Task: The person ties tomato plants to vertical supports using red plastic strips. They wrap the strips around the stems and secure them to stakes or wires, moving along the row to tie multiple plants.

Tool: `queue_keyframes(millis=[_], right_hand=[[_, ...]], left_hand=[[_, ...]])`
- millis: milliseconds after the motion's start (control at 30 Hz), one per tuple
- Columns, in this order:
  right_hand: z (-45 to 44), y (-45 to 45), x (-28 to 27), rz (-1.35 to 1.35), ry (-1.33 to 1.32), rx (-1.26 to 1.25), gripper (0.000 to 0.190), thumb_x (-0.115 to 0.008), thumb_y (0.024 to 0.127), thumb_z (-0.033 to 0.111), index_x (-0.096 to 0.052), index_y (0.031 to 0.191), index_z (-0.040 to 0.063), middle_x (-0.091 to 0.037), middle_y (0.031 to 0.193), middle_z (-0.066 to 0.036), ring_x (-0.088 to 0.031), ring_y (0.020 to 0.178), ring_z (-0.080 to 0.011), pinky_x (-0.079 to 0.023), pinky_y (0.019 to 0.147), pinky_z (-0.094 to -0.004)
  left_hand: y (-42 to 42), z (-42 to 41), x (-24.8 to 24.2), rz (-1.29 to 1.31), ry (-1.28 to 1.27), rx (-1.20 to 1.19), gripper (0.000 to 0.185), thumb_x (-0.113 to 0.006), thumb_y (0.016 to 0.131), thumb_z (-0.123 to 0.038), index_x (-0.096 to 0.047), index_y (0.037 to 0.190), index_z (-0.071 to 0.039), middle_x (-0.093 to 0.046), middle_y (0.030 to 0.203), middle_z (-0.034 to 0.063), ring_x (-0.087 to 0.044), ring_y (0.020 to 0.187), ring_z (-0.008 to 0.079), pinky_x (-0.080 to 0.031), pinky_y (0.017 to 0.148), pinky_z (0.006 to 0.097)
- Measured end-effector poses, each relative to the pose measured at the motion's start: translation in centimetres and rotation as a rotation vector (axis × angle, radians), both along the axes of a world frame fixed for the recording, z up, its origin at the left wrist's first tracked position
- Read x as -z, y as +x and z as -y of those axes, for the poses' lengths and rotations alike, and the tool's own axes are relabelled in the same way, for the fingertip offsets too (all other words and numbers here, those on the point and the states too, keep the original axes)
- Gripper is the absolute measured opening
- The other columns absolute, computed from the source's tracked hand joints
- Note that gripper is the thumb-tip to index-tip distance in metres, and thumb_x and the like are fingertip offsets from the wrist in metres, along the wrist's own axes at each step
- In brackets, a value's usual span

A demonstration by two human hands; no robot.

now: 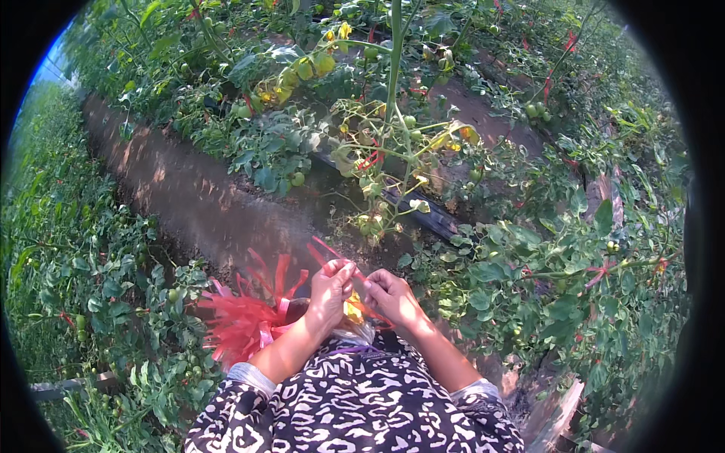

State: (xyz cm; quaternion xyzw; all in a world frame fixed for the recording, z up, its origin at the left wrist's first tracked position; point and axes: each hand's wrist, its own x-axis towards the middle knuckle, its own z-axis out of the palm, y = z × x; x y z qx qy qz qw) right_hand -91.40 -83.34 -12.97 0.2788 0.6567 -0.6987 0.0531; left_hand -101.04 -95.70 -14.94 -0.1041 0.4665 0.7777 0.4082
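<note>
My left hand [333, 283] and my right hand [393, 297] are close together in front of my waist. Both pinch one thin red plastic strip [324, 247], whose free end sticks up past the left fingers. Beside my left forearm hangs a thick bundle of similar red strips [243, 320]. Something yellow [353, 308], partly covered by my hands, shows below them. Just beyond my hands stands a tomato plant [393, 73] with yellowing leaves, small green tomatoes and a red strip tie [371, 158] around its stem area.
A bare soil path [192, 187] runs diagonally to the upper left. A dark pipe or hose [422, 212] lies on the ground behind the plant. Dense tomato foliage [544, 266] crowds the right, with another leafy row [73, 272] at left. A wooden board [558, 410] lies lower right.
</note>
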Motion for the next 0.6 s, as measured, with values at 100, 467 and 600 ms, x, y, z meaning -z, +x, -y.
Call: queue_keyframes(millis=[100,467,600], right_hand=[[2.6,-2.9,0.7,-0.093,-0.192,0.141,0.011,-0.056,0.093,0.014,-0.059,0.096,0.004,-0.058,0.074,0.002,-0.047,0.057,-0.0038,-0.039,0.053,-0.0193],[-0.8,-0.1,4.8,0.182,-0.066,0.704,0.016,-0.059,0.092,0.021,-0.061,0.096,0.007,-0.050,0.060,0.006,-0.036,0.042,-0.0014,-0.025,0.038,-0.0167],[-5.0,3.4,3.3,0.049,0.061,0.998,0.011,-0.060,0.091,0.018,-0.063,0.094,0.008,-0.051,0.057,0.006,-0.038,0.040,-0.0011,-0.023,0.035,-0.0171]], left_hand=[[-3.4,1.5,-0.6,-0.069,-0.074,0.120,0.008,-0.067,0.084,-0.008,-0.060,0.087,-0.005,-0.059,0.072,-0.0008,-0.041,0.049,0.0025,-0.027,0.043,0.0169],[-20.6,6.6,-0.9,0.001,-0.066,0.284,0.018,-0.047,0.096,-0.016,-0.058,0.101,-0.003,-0.056,0.071,0.0014,-0.039,0.047,0.0050,-0.025,0.040,0.0189],[-25.3,3.4,-2.8,-0.138,-0.020,0.353,0.017,-0.048,0.095,-0.014,-0.058,0.102,-0.003,-0.056,0.072,0.0008,-0.043,0.050,0.0043,-0.028,0.041,0.0183]])
